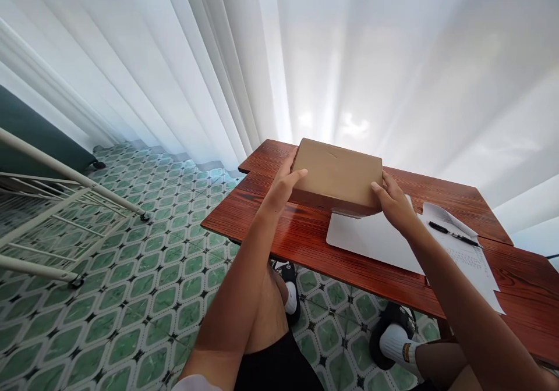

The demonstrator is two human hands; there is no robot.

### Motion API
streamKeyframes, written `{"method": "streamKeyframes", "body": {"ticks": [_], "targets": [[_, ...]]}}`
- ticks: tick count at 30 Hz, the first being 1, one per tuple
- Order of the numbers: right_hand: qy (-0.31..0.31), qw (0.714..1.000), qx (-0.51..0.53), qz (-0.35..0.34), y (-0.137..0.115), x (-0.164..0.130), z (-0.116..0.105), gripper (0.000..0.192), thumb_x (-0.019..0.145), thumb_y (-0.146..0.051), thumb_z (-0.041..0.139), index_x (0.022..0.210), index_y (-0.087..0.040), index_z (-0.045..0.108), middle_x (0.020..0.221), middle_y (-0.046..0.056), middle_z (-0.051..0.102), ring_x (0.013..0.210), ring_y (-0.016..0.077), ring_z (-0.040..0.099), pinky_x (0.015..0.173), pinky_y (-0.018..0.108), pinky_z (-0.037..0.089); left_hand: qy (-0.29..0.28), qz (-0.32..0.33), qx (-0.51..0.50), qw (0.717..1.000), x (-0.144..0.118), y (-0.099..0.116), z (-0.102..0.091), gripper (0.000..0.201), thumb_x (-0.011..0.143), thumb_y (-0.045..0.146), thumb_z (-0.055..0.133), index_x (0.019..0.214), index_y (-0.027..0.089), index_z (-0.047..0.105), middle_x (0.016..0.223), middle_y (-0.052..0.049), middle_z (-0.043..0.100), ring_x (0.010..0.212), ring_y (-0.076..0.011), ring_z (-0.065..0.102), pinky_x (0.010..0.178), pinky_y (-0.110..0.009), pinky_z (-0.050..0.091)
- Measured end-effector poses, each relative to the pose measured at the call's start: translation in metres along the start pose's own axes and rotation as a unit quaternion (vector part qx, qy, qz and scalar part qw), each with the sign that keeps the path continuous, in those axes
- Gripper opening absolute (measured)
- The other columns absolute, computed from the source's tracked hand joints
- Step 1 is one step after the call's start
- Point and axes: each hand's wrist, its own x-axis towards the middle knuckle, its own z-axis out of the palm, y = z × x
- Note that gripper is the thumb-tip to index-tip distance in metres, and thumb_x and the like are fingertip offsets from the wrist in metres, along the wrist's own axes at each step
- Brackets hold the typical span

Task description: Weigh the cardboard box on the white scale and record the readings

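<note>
a: where is the cardboard box (336, 173) right now?

b: it sits at the far side of the table (279, 234), near the curtain (349, 59), with its near edge over the back of a white sheet (371, 240). i have it between both hands. my left hand (279, 190) presses its left end, thumb on the top face. my right hand (395, 205) cups the right near corner.

a: so the fingers are closed on it?

b: partly curled, clamping from both ends rather than wrapped round. i can't tell whether the box is lifted or resting flat; the near edge looks a little raised.

a: how do i handle it well?

b: i judge even pressure from both ends matters most, since cardboard that thin buckles if one side squeezes harder. i keep it level, thumbs on top to stop it tipping.

a: anything in the way?

b: a printed paper (467, 257) with a black pen (454, 234) on it lies just beside my right wrist. i'd keep that forearm high so it doesn't drag the pen off. the white sheet could slide with the box if i push instead of lifting.
</note>
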Motion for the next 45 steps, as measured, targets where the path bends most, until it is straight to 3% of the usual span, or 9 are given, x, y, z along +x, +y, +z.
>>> {"method": "streamKeyframes", "body": {"ticks": [13, 22, 38, 45], "targets": [[-0.066, 0.996, 0.061, 0.014, -0.012, 0.019, 0.055, 0.064, 0.095, -0.047, 0.048, 0.154, -0.026, 0.038, 0.138, 0.008, 0.061, 0.128, 0.0328, 0.055, 0.107, 0.054, 0.044, 0.076, -0.019, -0.002, 0.997, -0.005, -0.008, -0.046, 0.067, 0.082, 0.036, 0.061, 0.146, 0.023, 0.049, 0.143, -0.003, 0.056, 0.135, -0.0342, 0.047, 0.115, -0.046, 0.039], [-0.098, 0.989, 0.103, 0.047, -0.021, 0.016, 0.078, 0.061, 0.096, -0.046, 0.047, 0.155, -0.030, 0.035, 0.144, 0.004, 0.057, 0.133, 0.0297, 0.052, 0.108, 0.052, 0.046, 0.105, -0.034, 0.012, 0.994, -0.006, -0.020, -0.072, 0.062, 0.083, 0.037, 0.060, 0.143, 0.025, 0.052, 0.146, -0.002, 0.053, 0.135, -0.0345, 0.047, 0.111, -0.044, 0.043], [-0.107, 0.991, 0.074, 0.028, -0.014, 0.020, 0.092, 0.060, 0.094, -0.047, 0.048, 0.151, -0.029, 0.041, 0.144, 0.005, 0.057, 0.130, 0.0302, 0.054, 0.108, 0.053, 0.045, 0.132, -0.091, 0.015, 0.987, -0.008, -0.029, -0.080, 0.071, 0.078, 0.040, 0.064, 0.146, 0.024, 0.048, 0.145, -0.006, 0.053, 0.129, -0.0351, 0.052, 0.108, -0.048, 0.045], [-0.144, 0.984, 0.094, 0.042, -0.006, 0.024, 0.095, 0.069, 0.094, -0.051, 0.051, 0.157, -0.030, 0.030, 0.142, 0.007, 0.059, 0.123, 0.0304, 0.060, 0.097, 0.052, 0.054, 0.139, -0.087, 0.047, 0.985, -0.006, -0.042, -0.088, 0.072, 0.074, 0.035, 0.068, 0.142, 0.022, 0.052, 0.145, -0.006, 0.054, 0.131, -0.0345, 0.050, 0.108, -0.043, 0.043]]}}
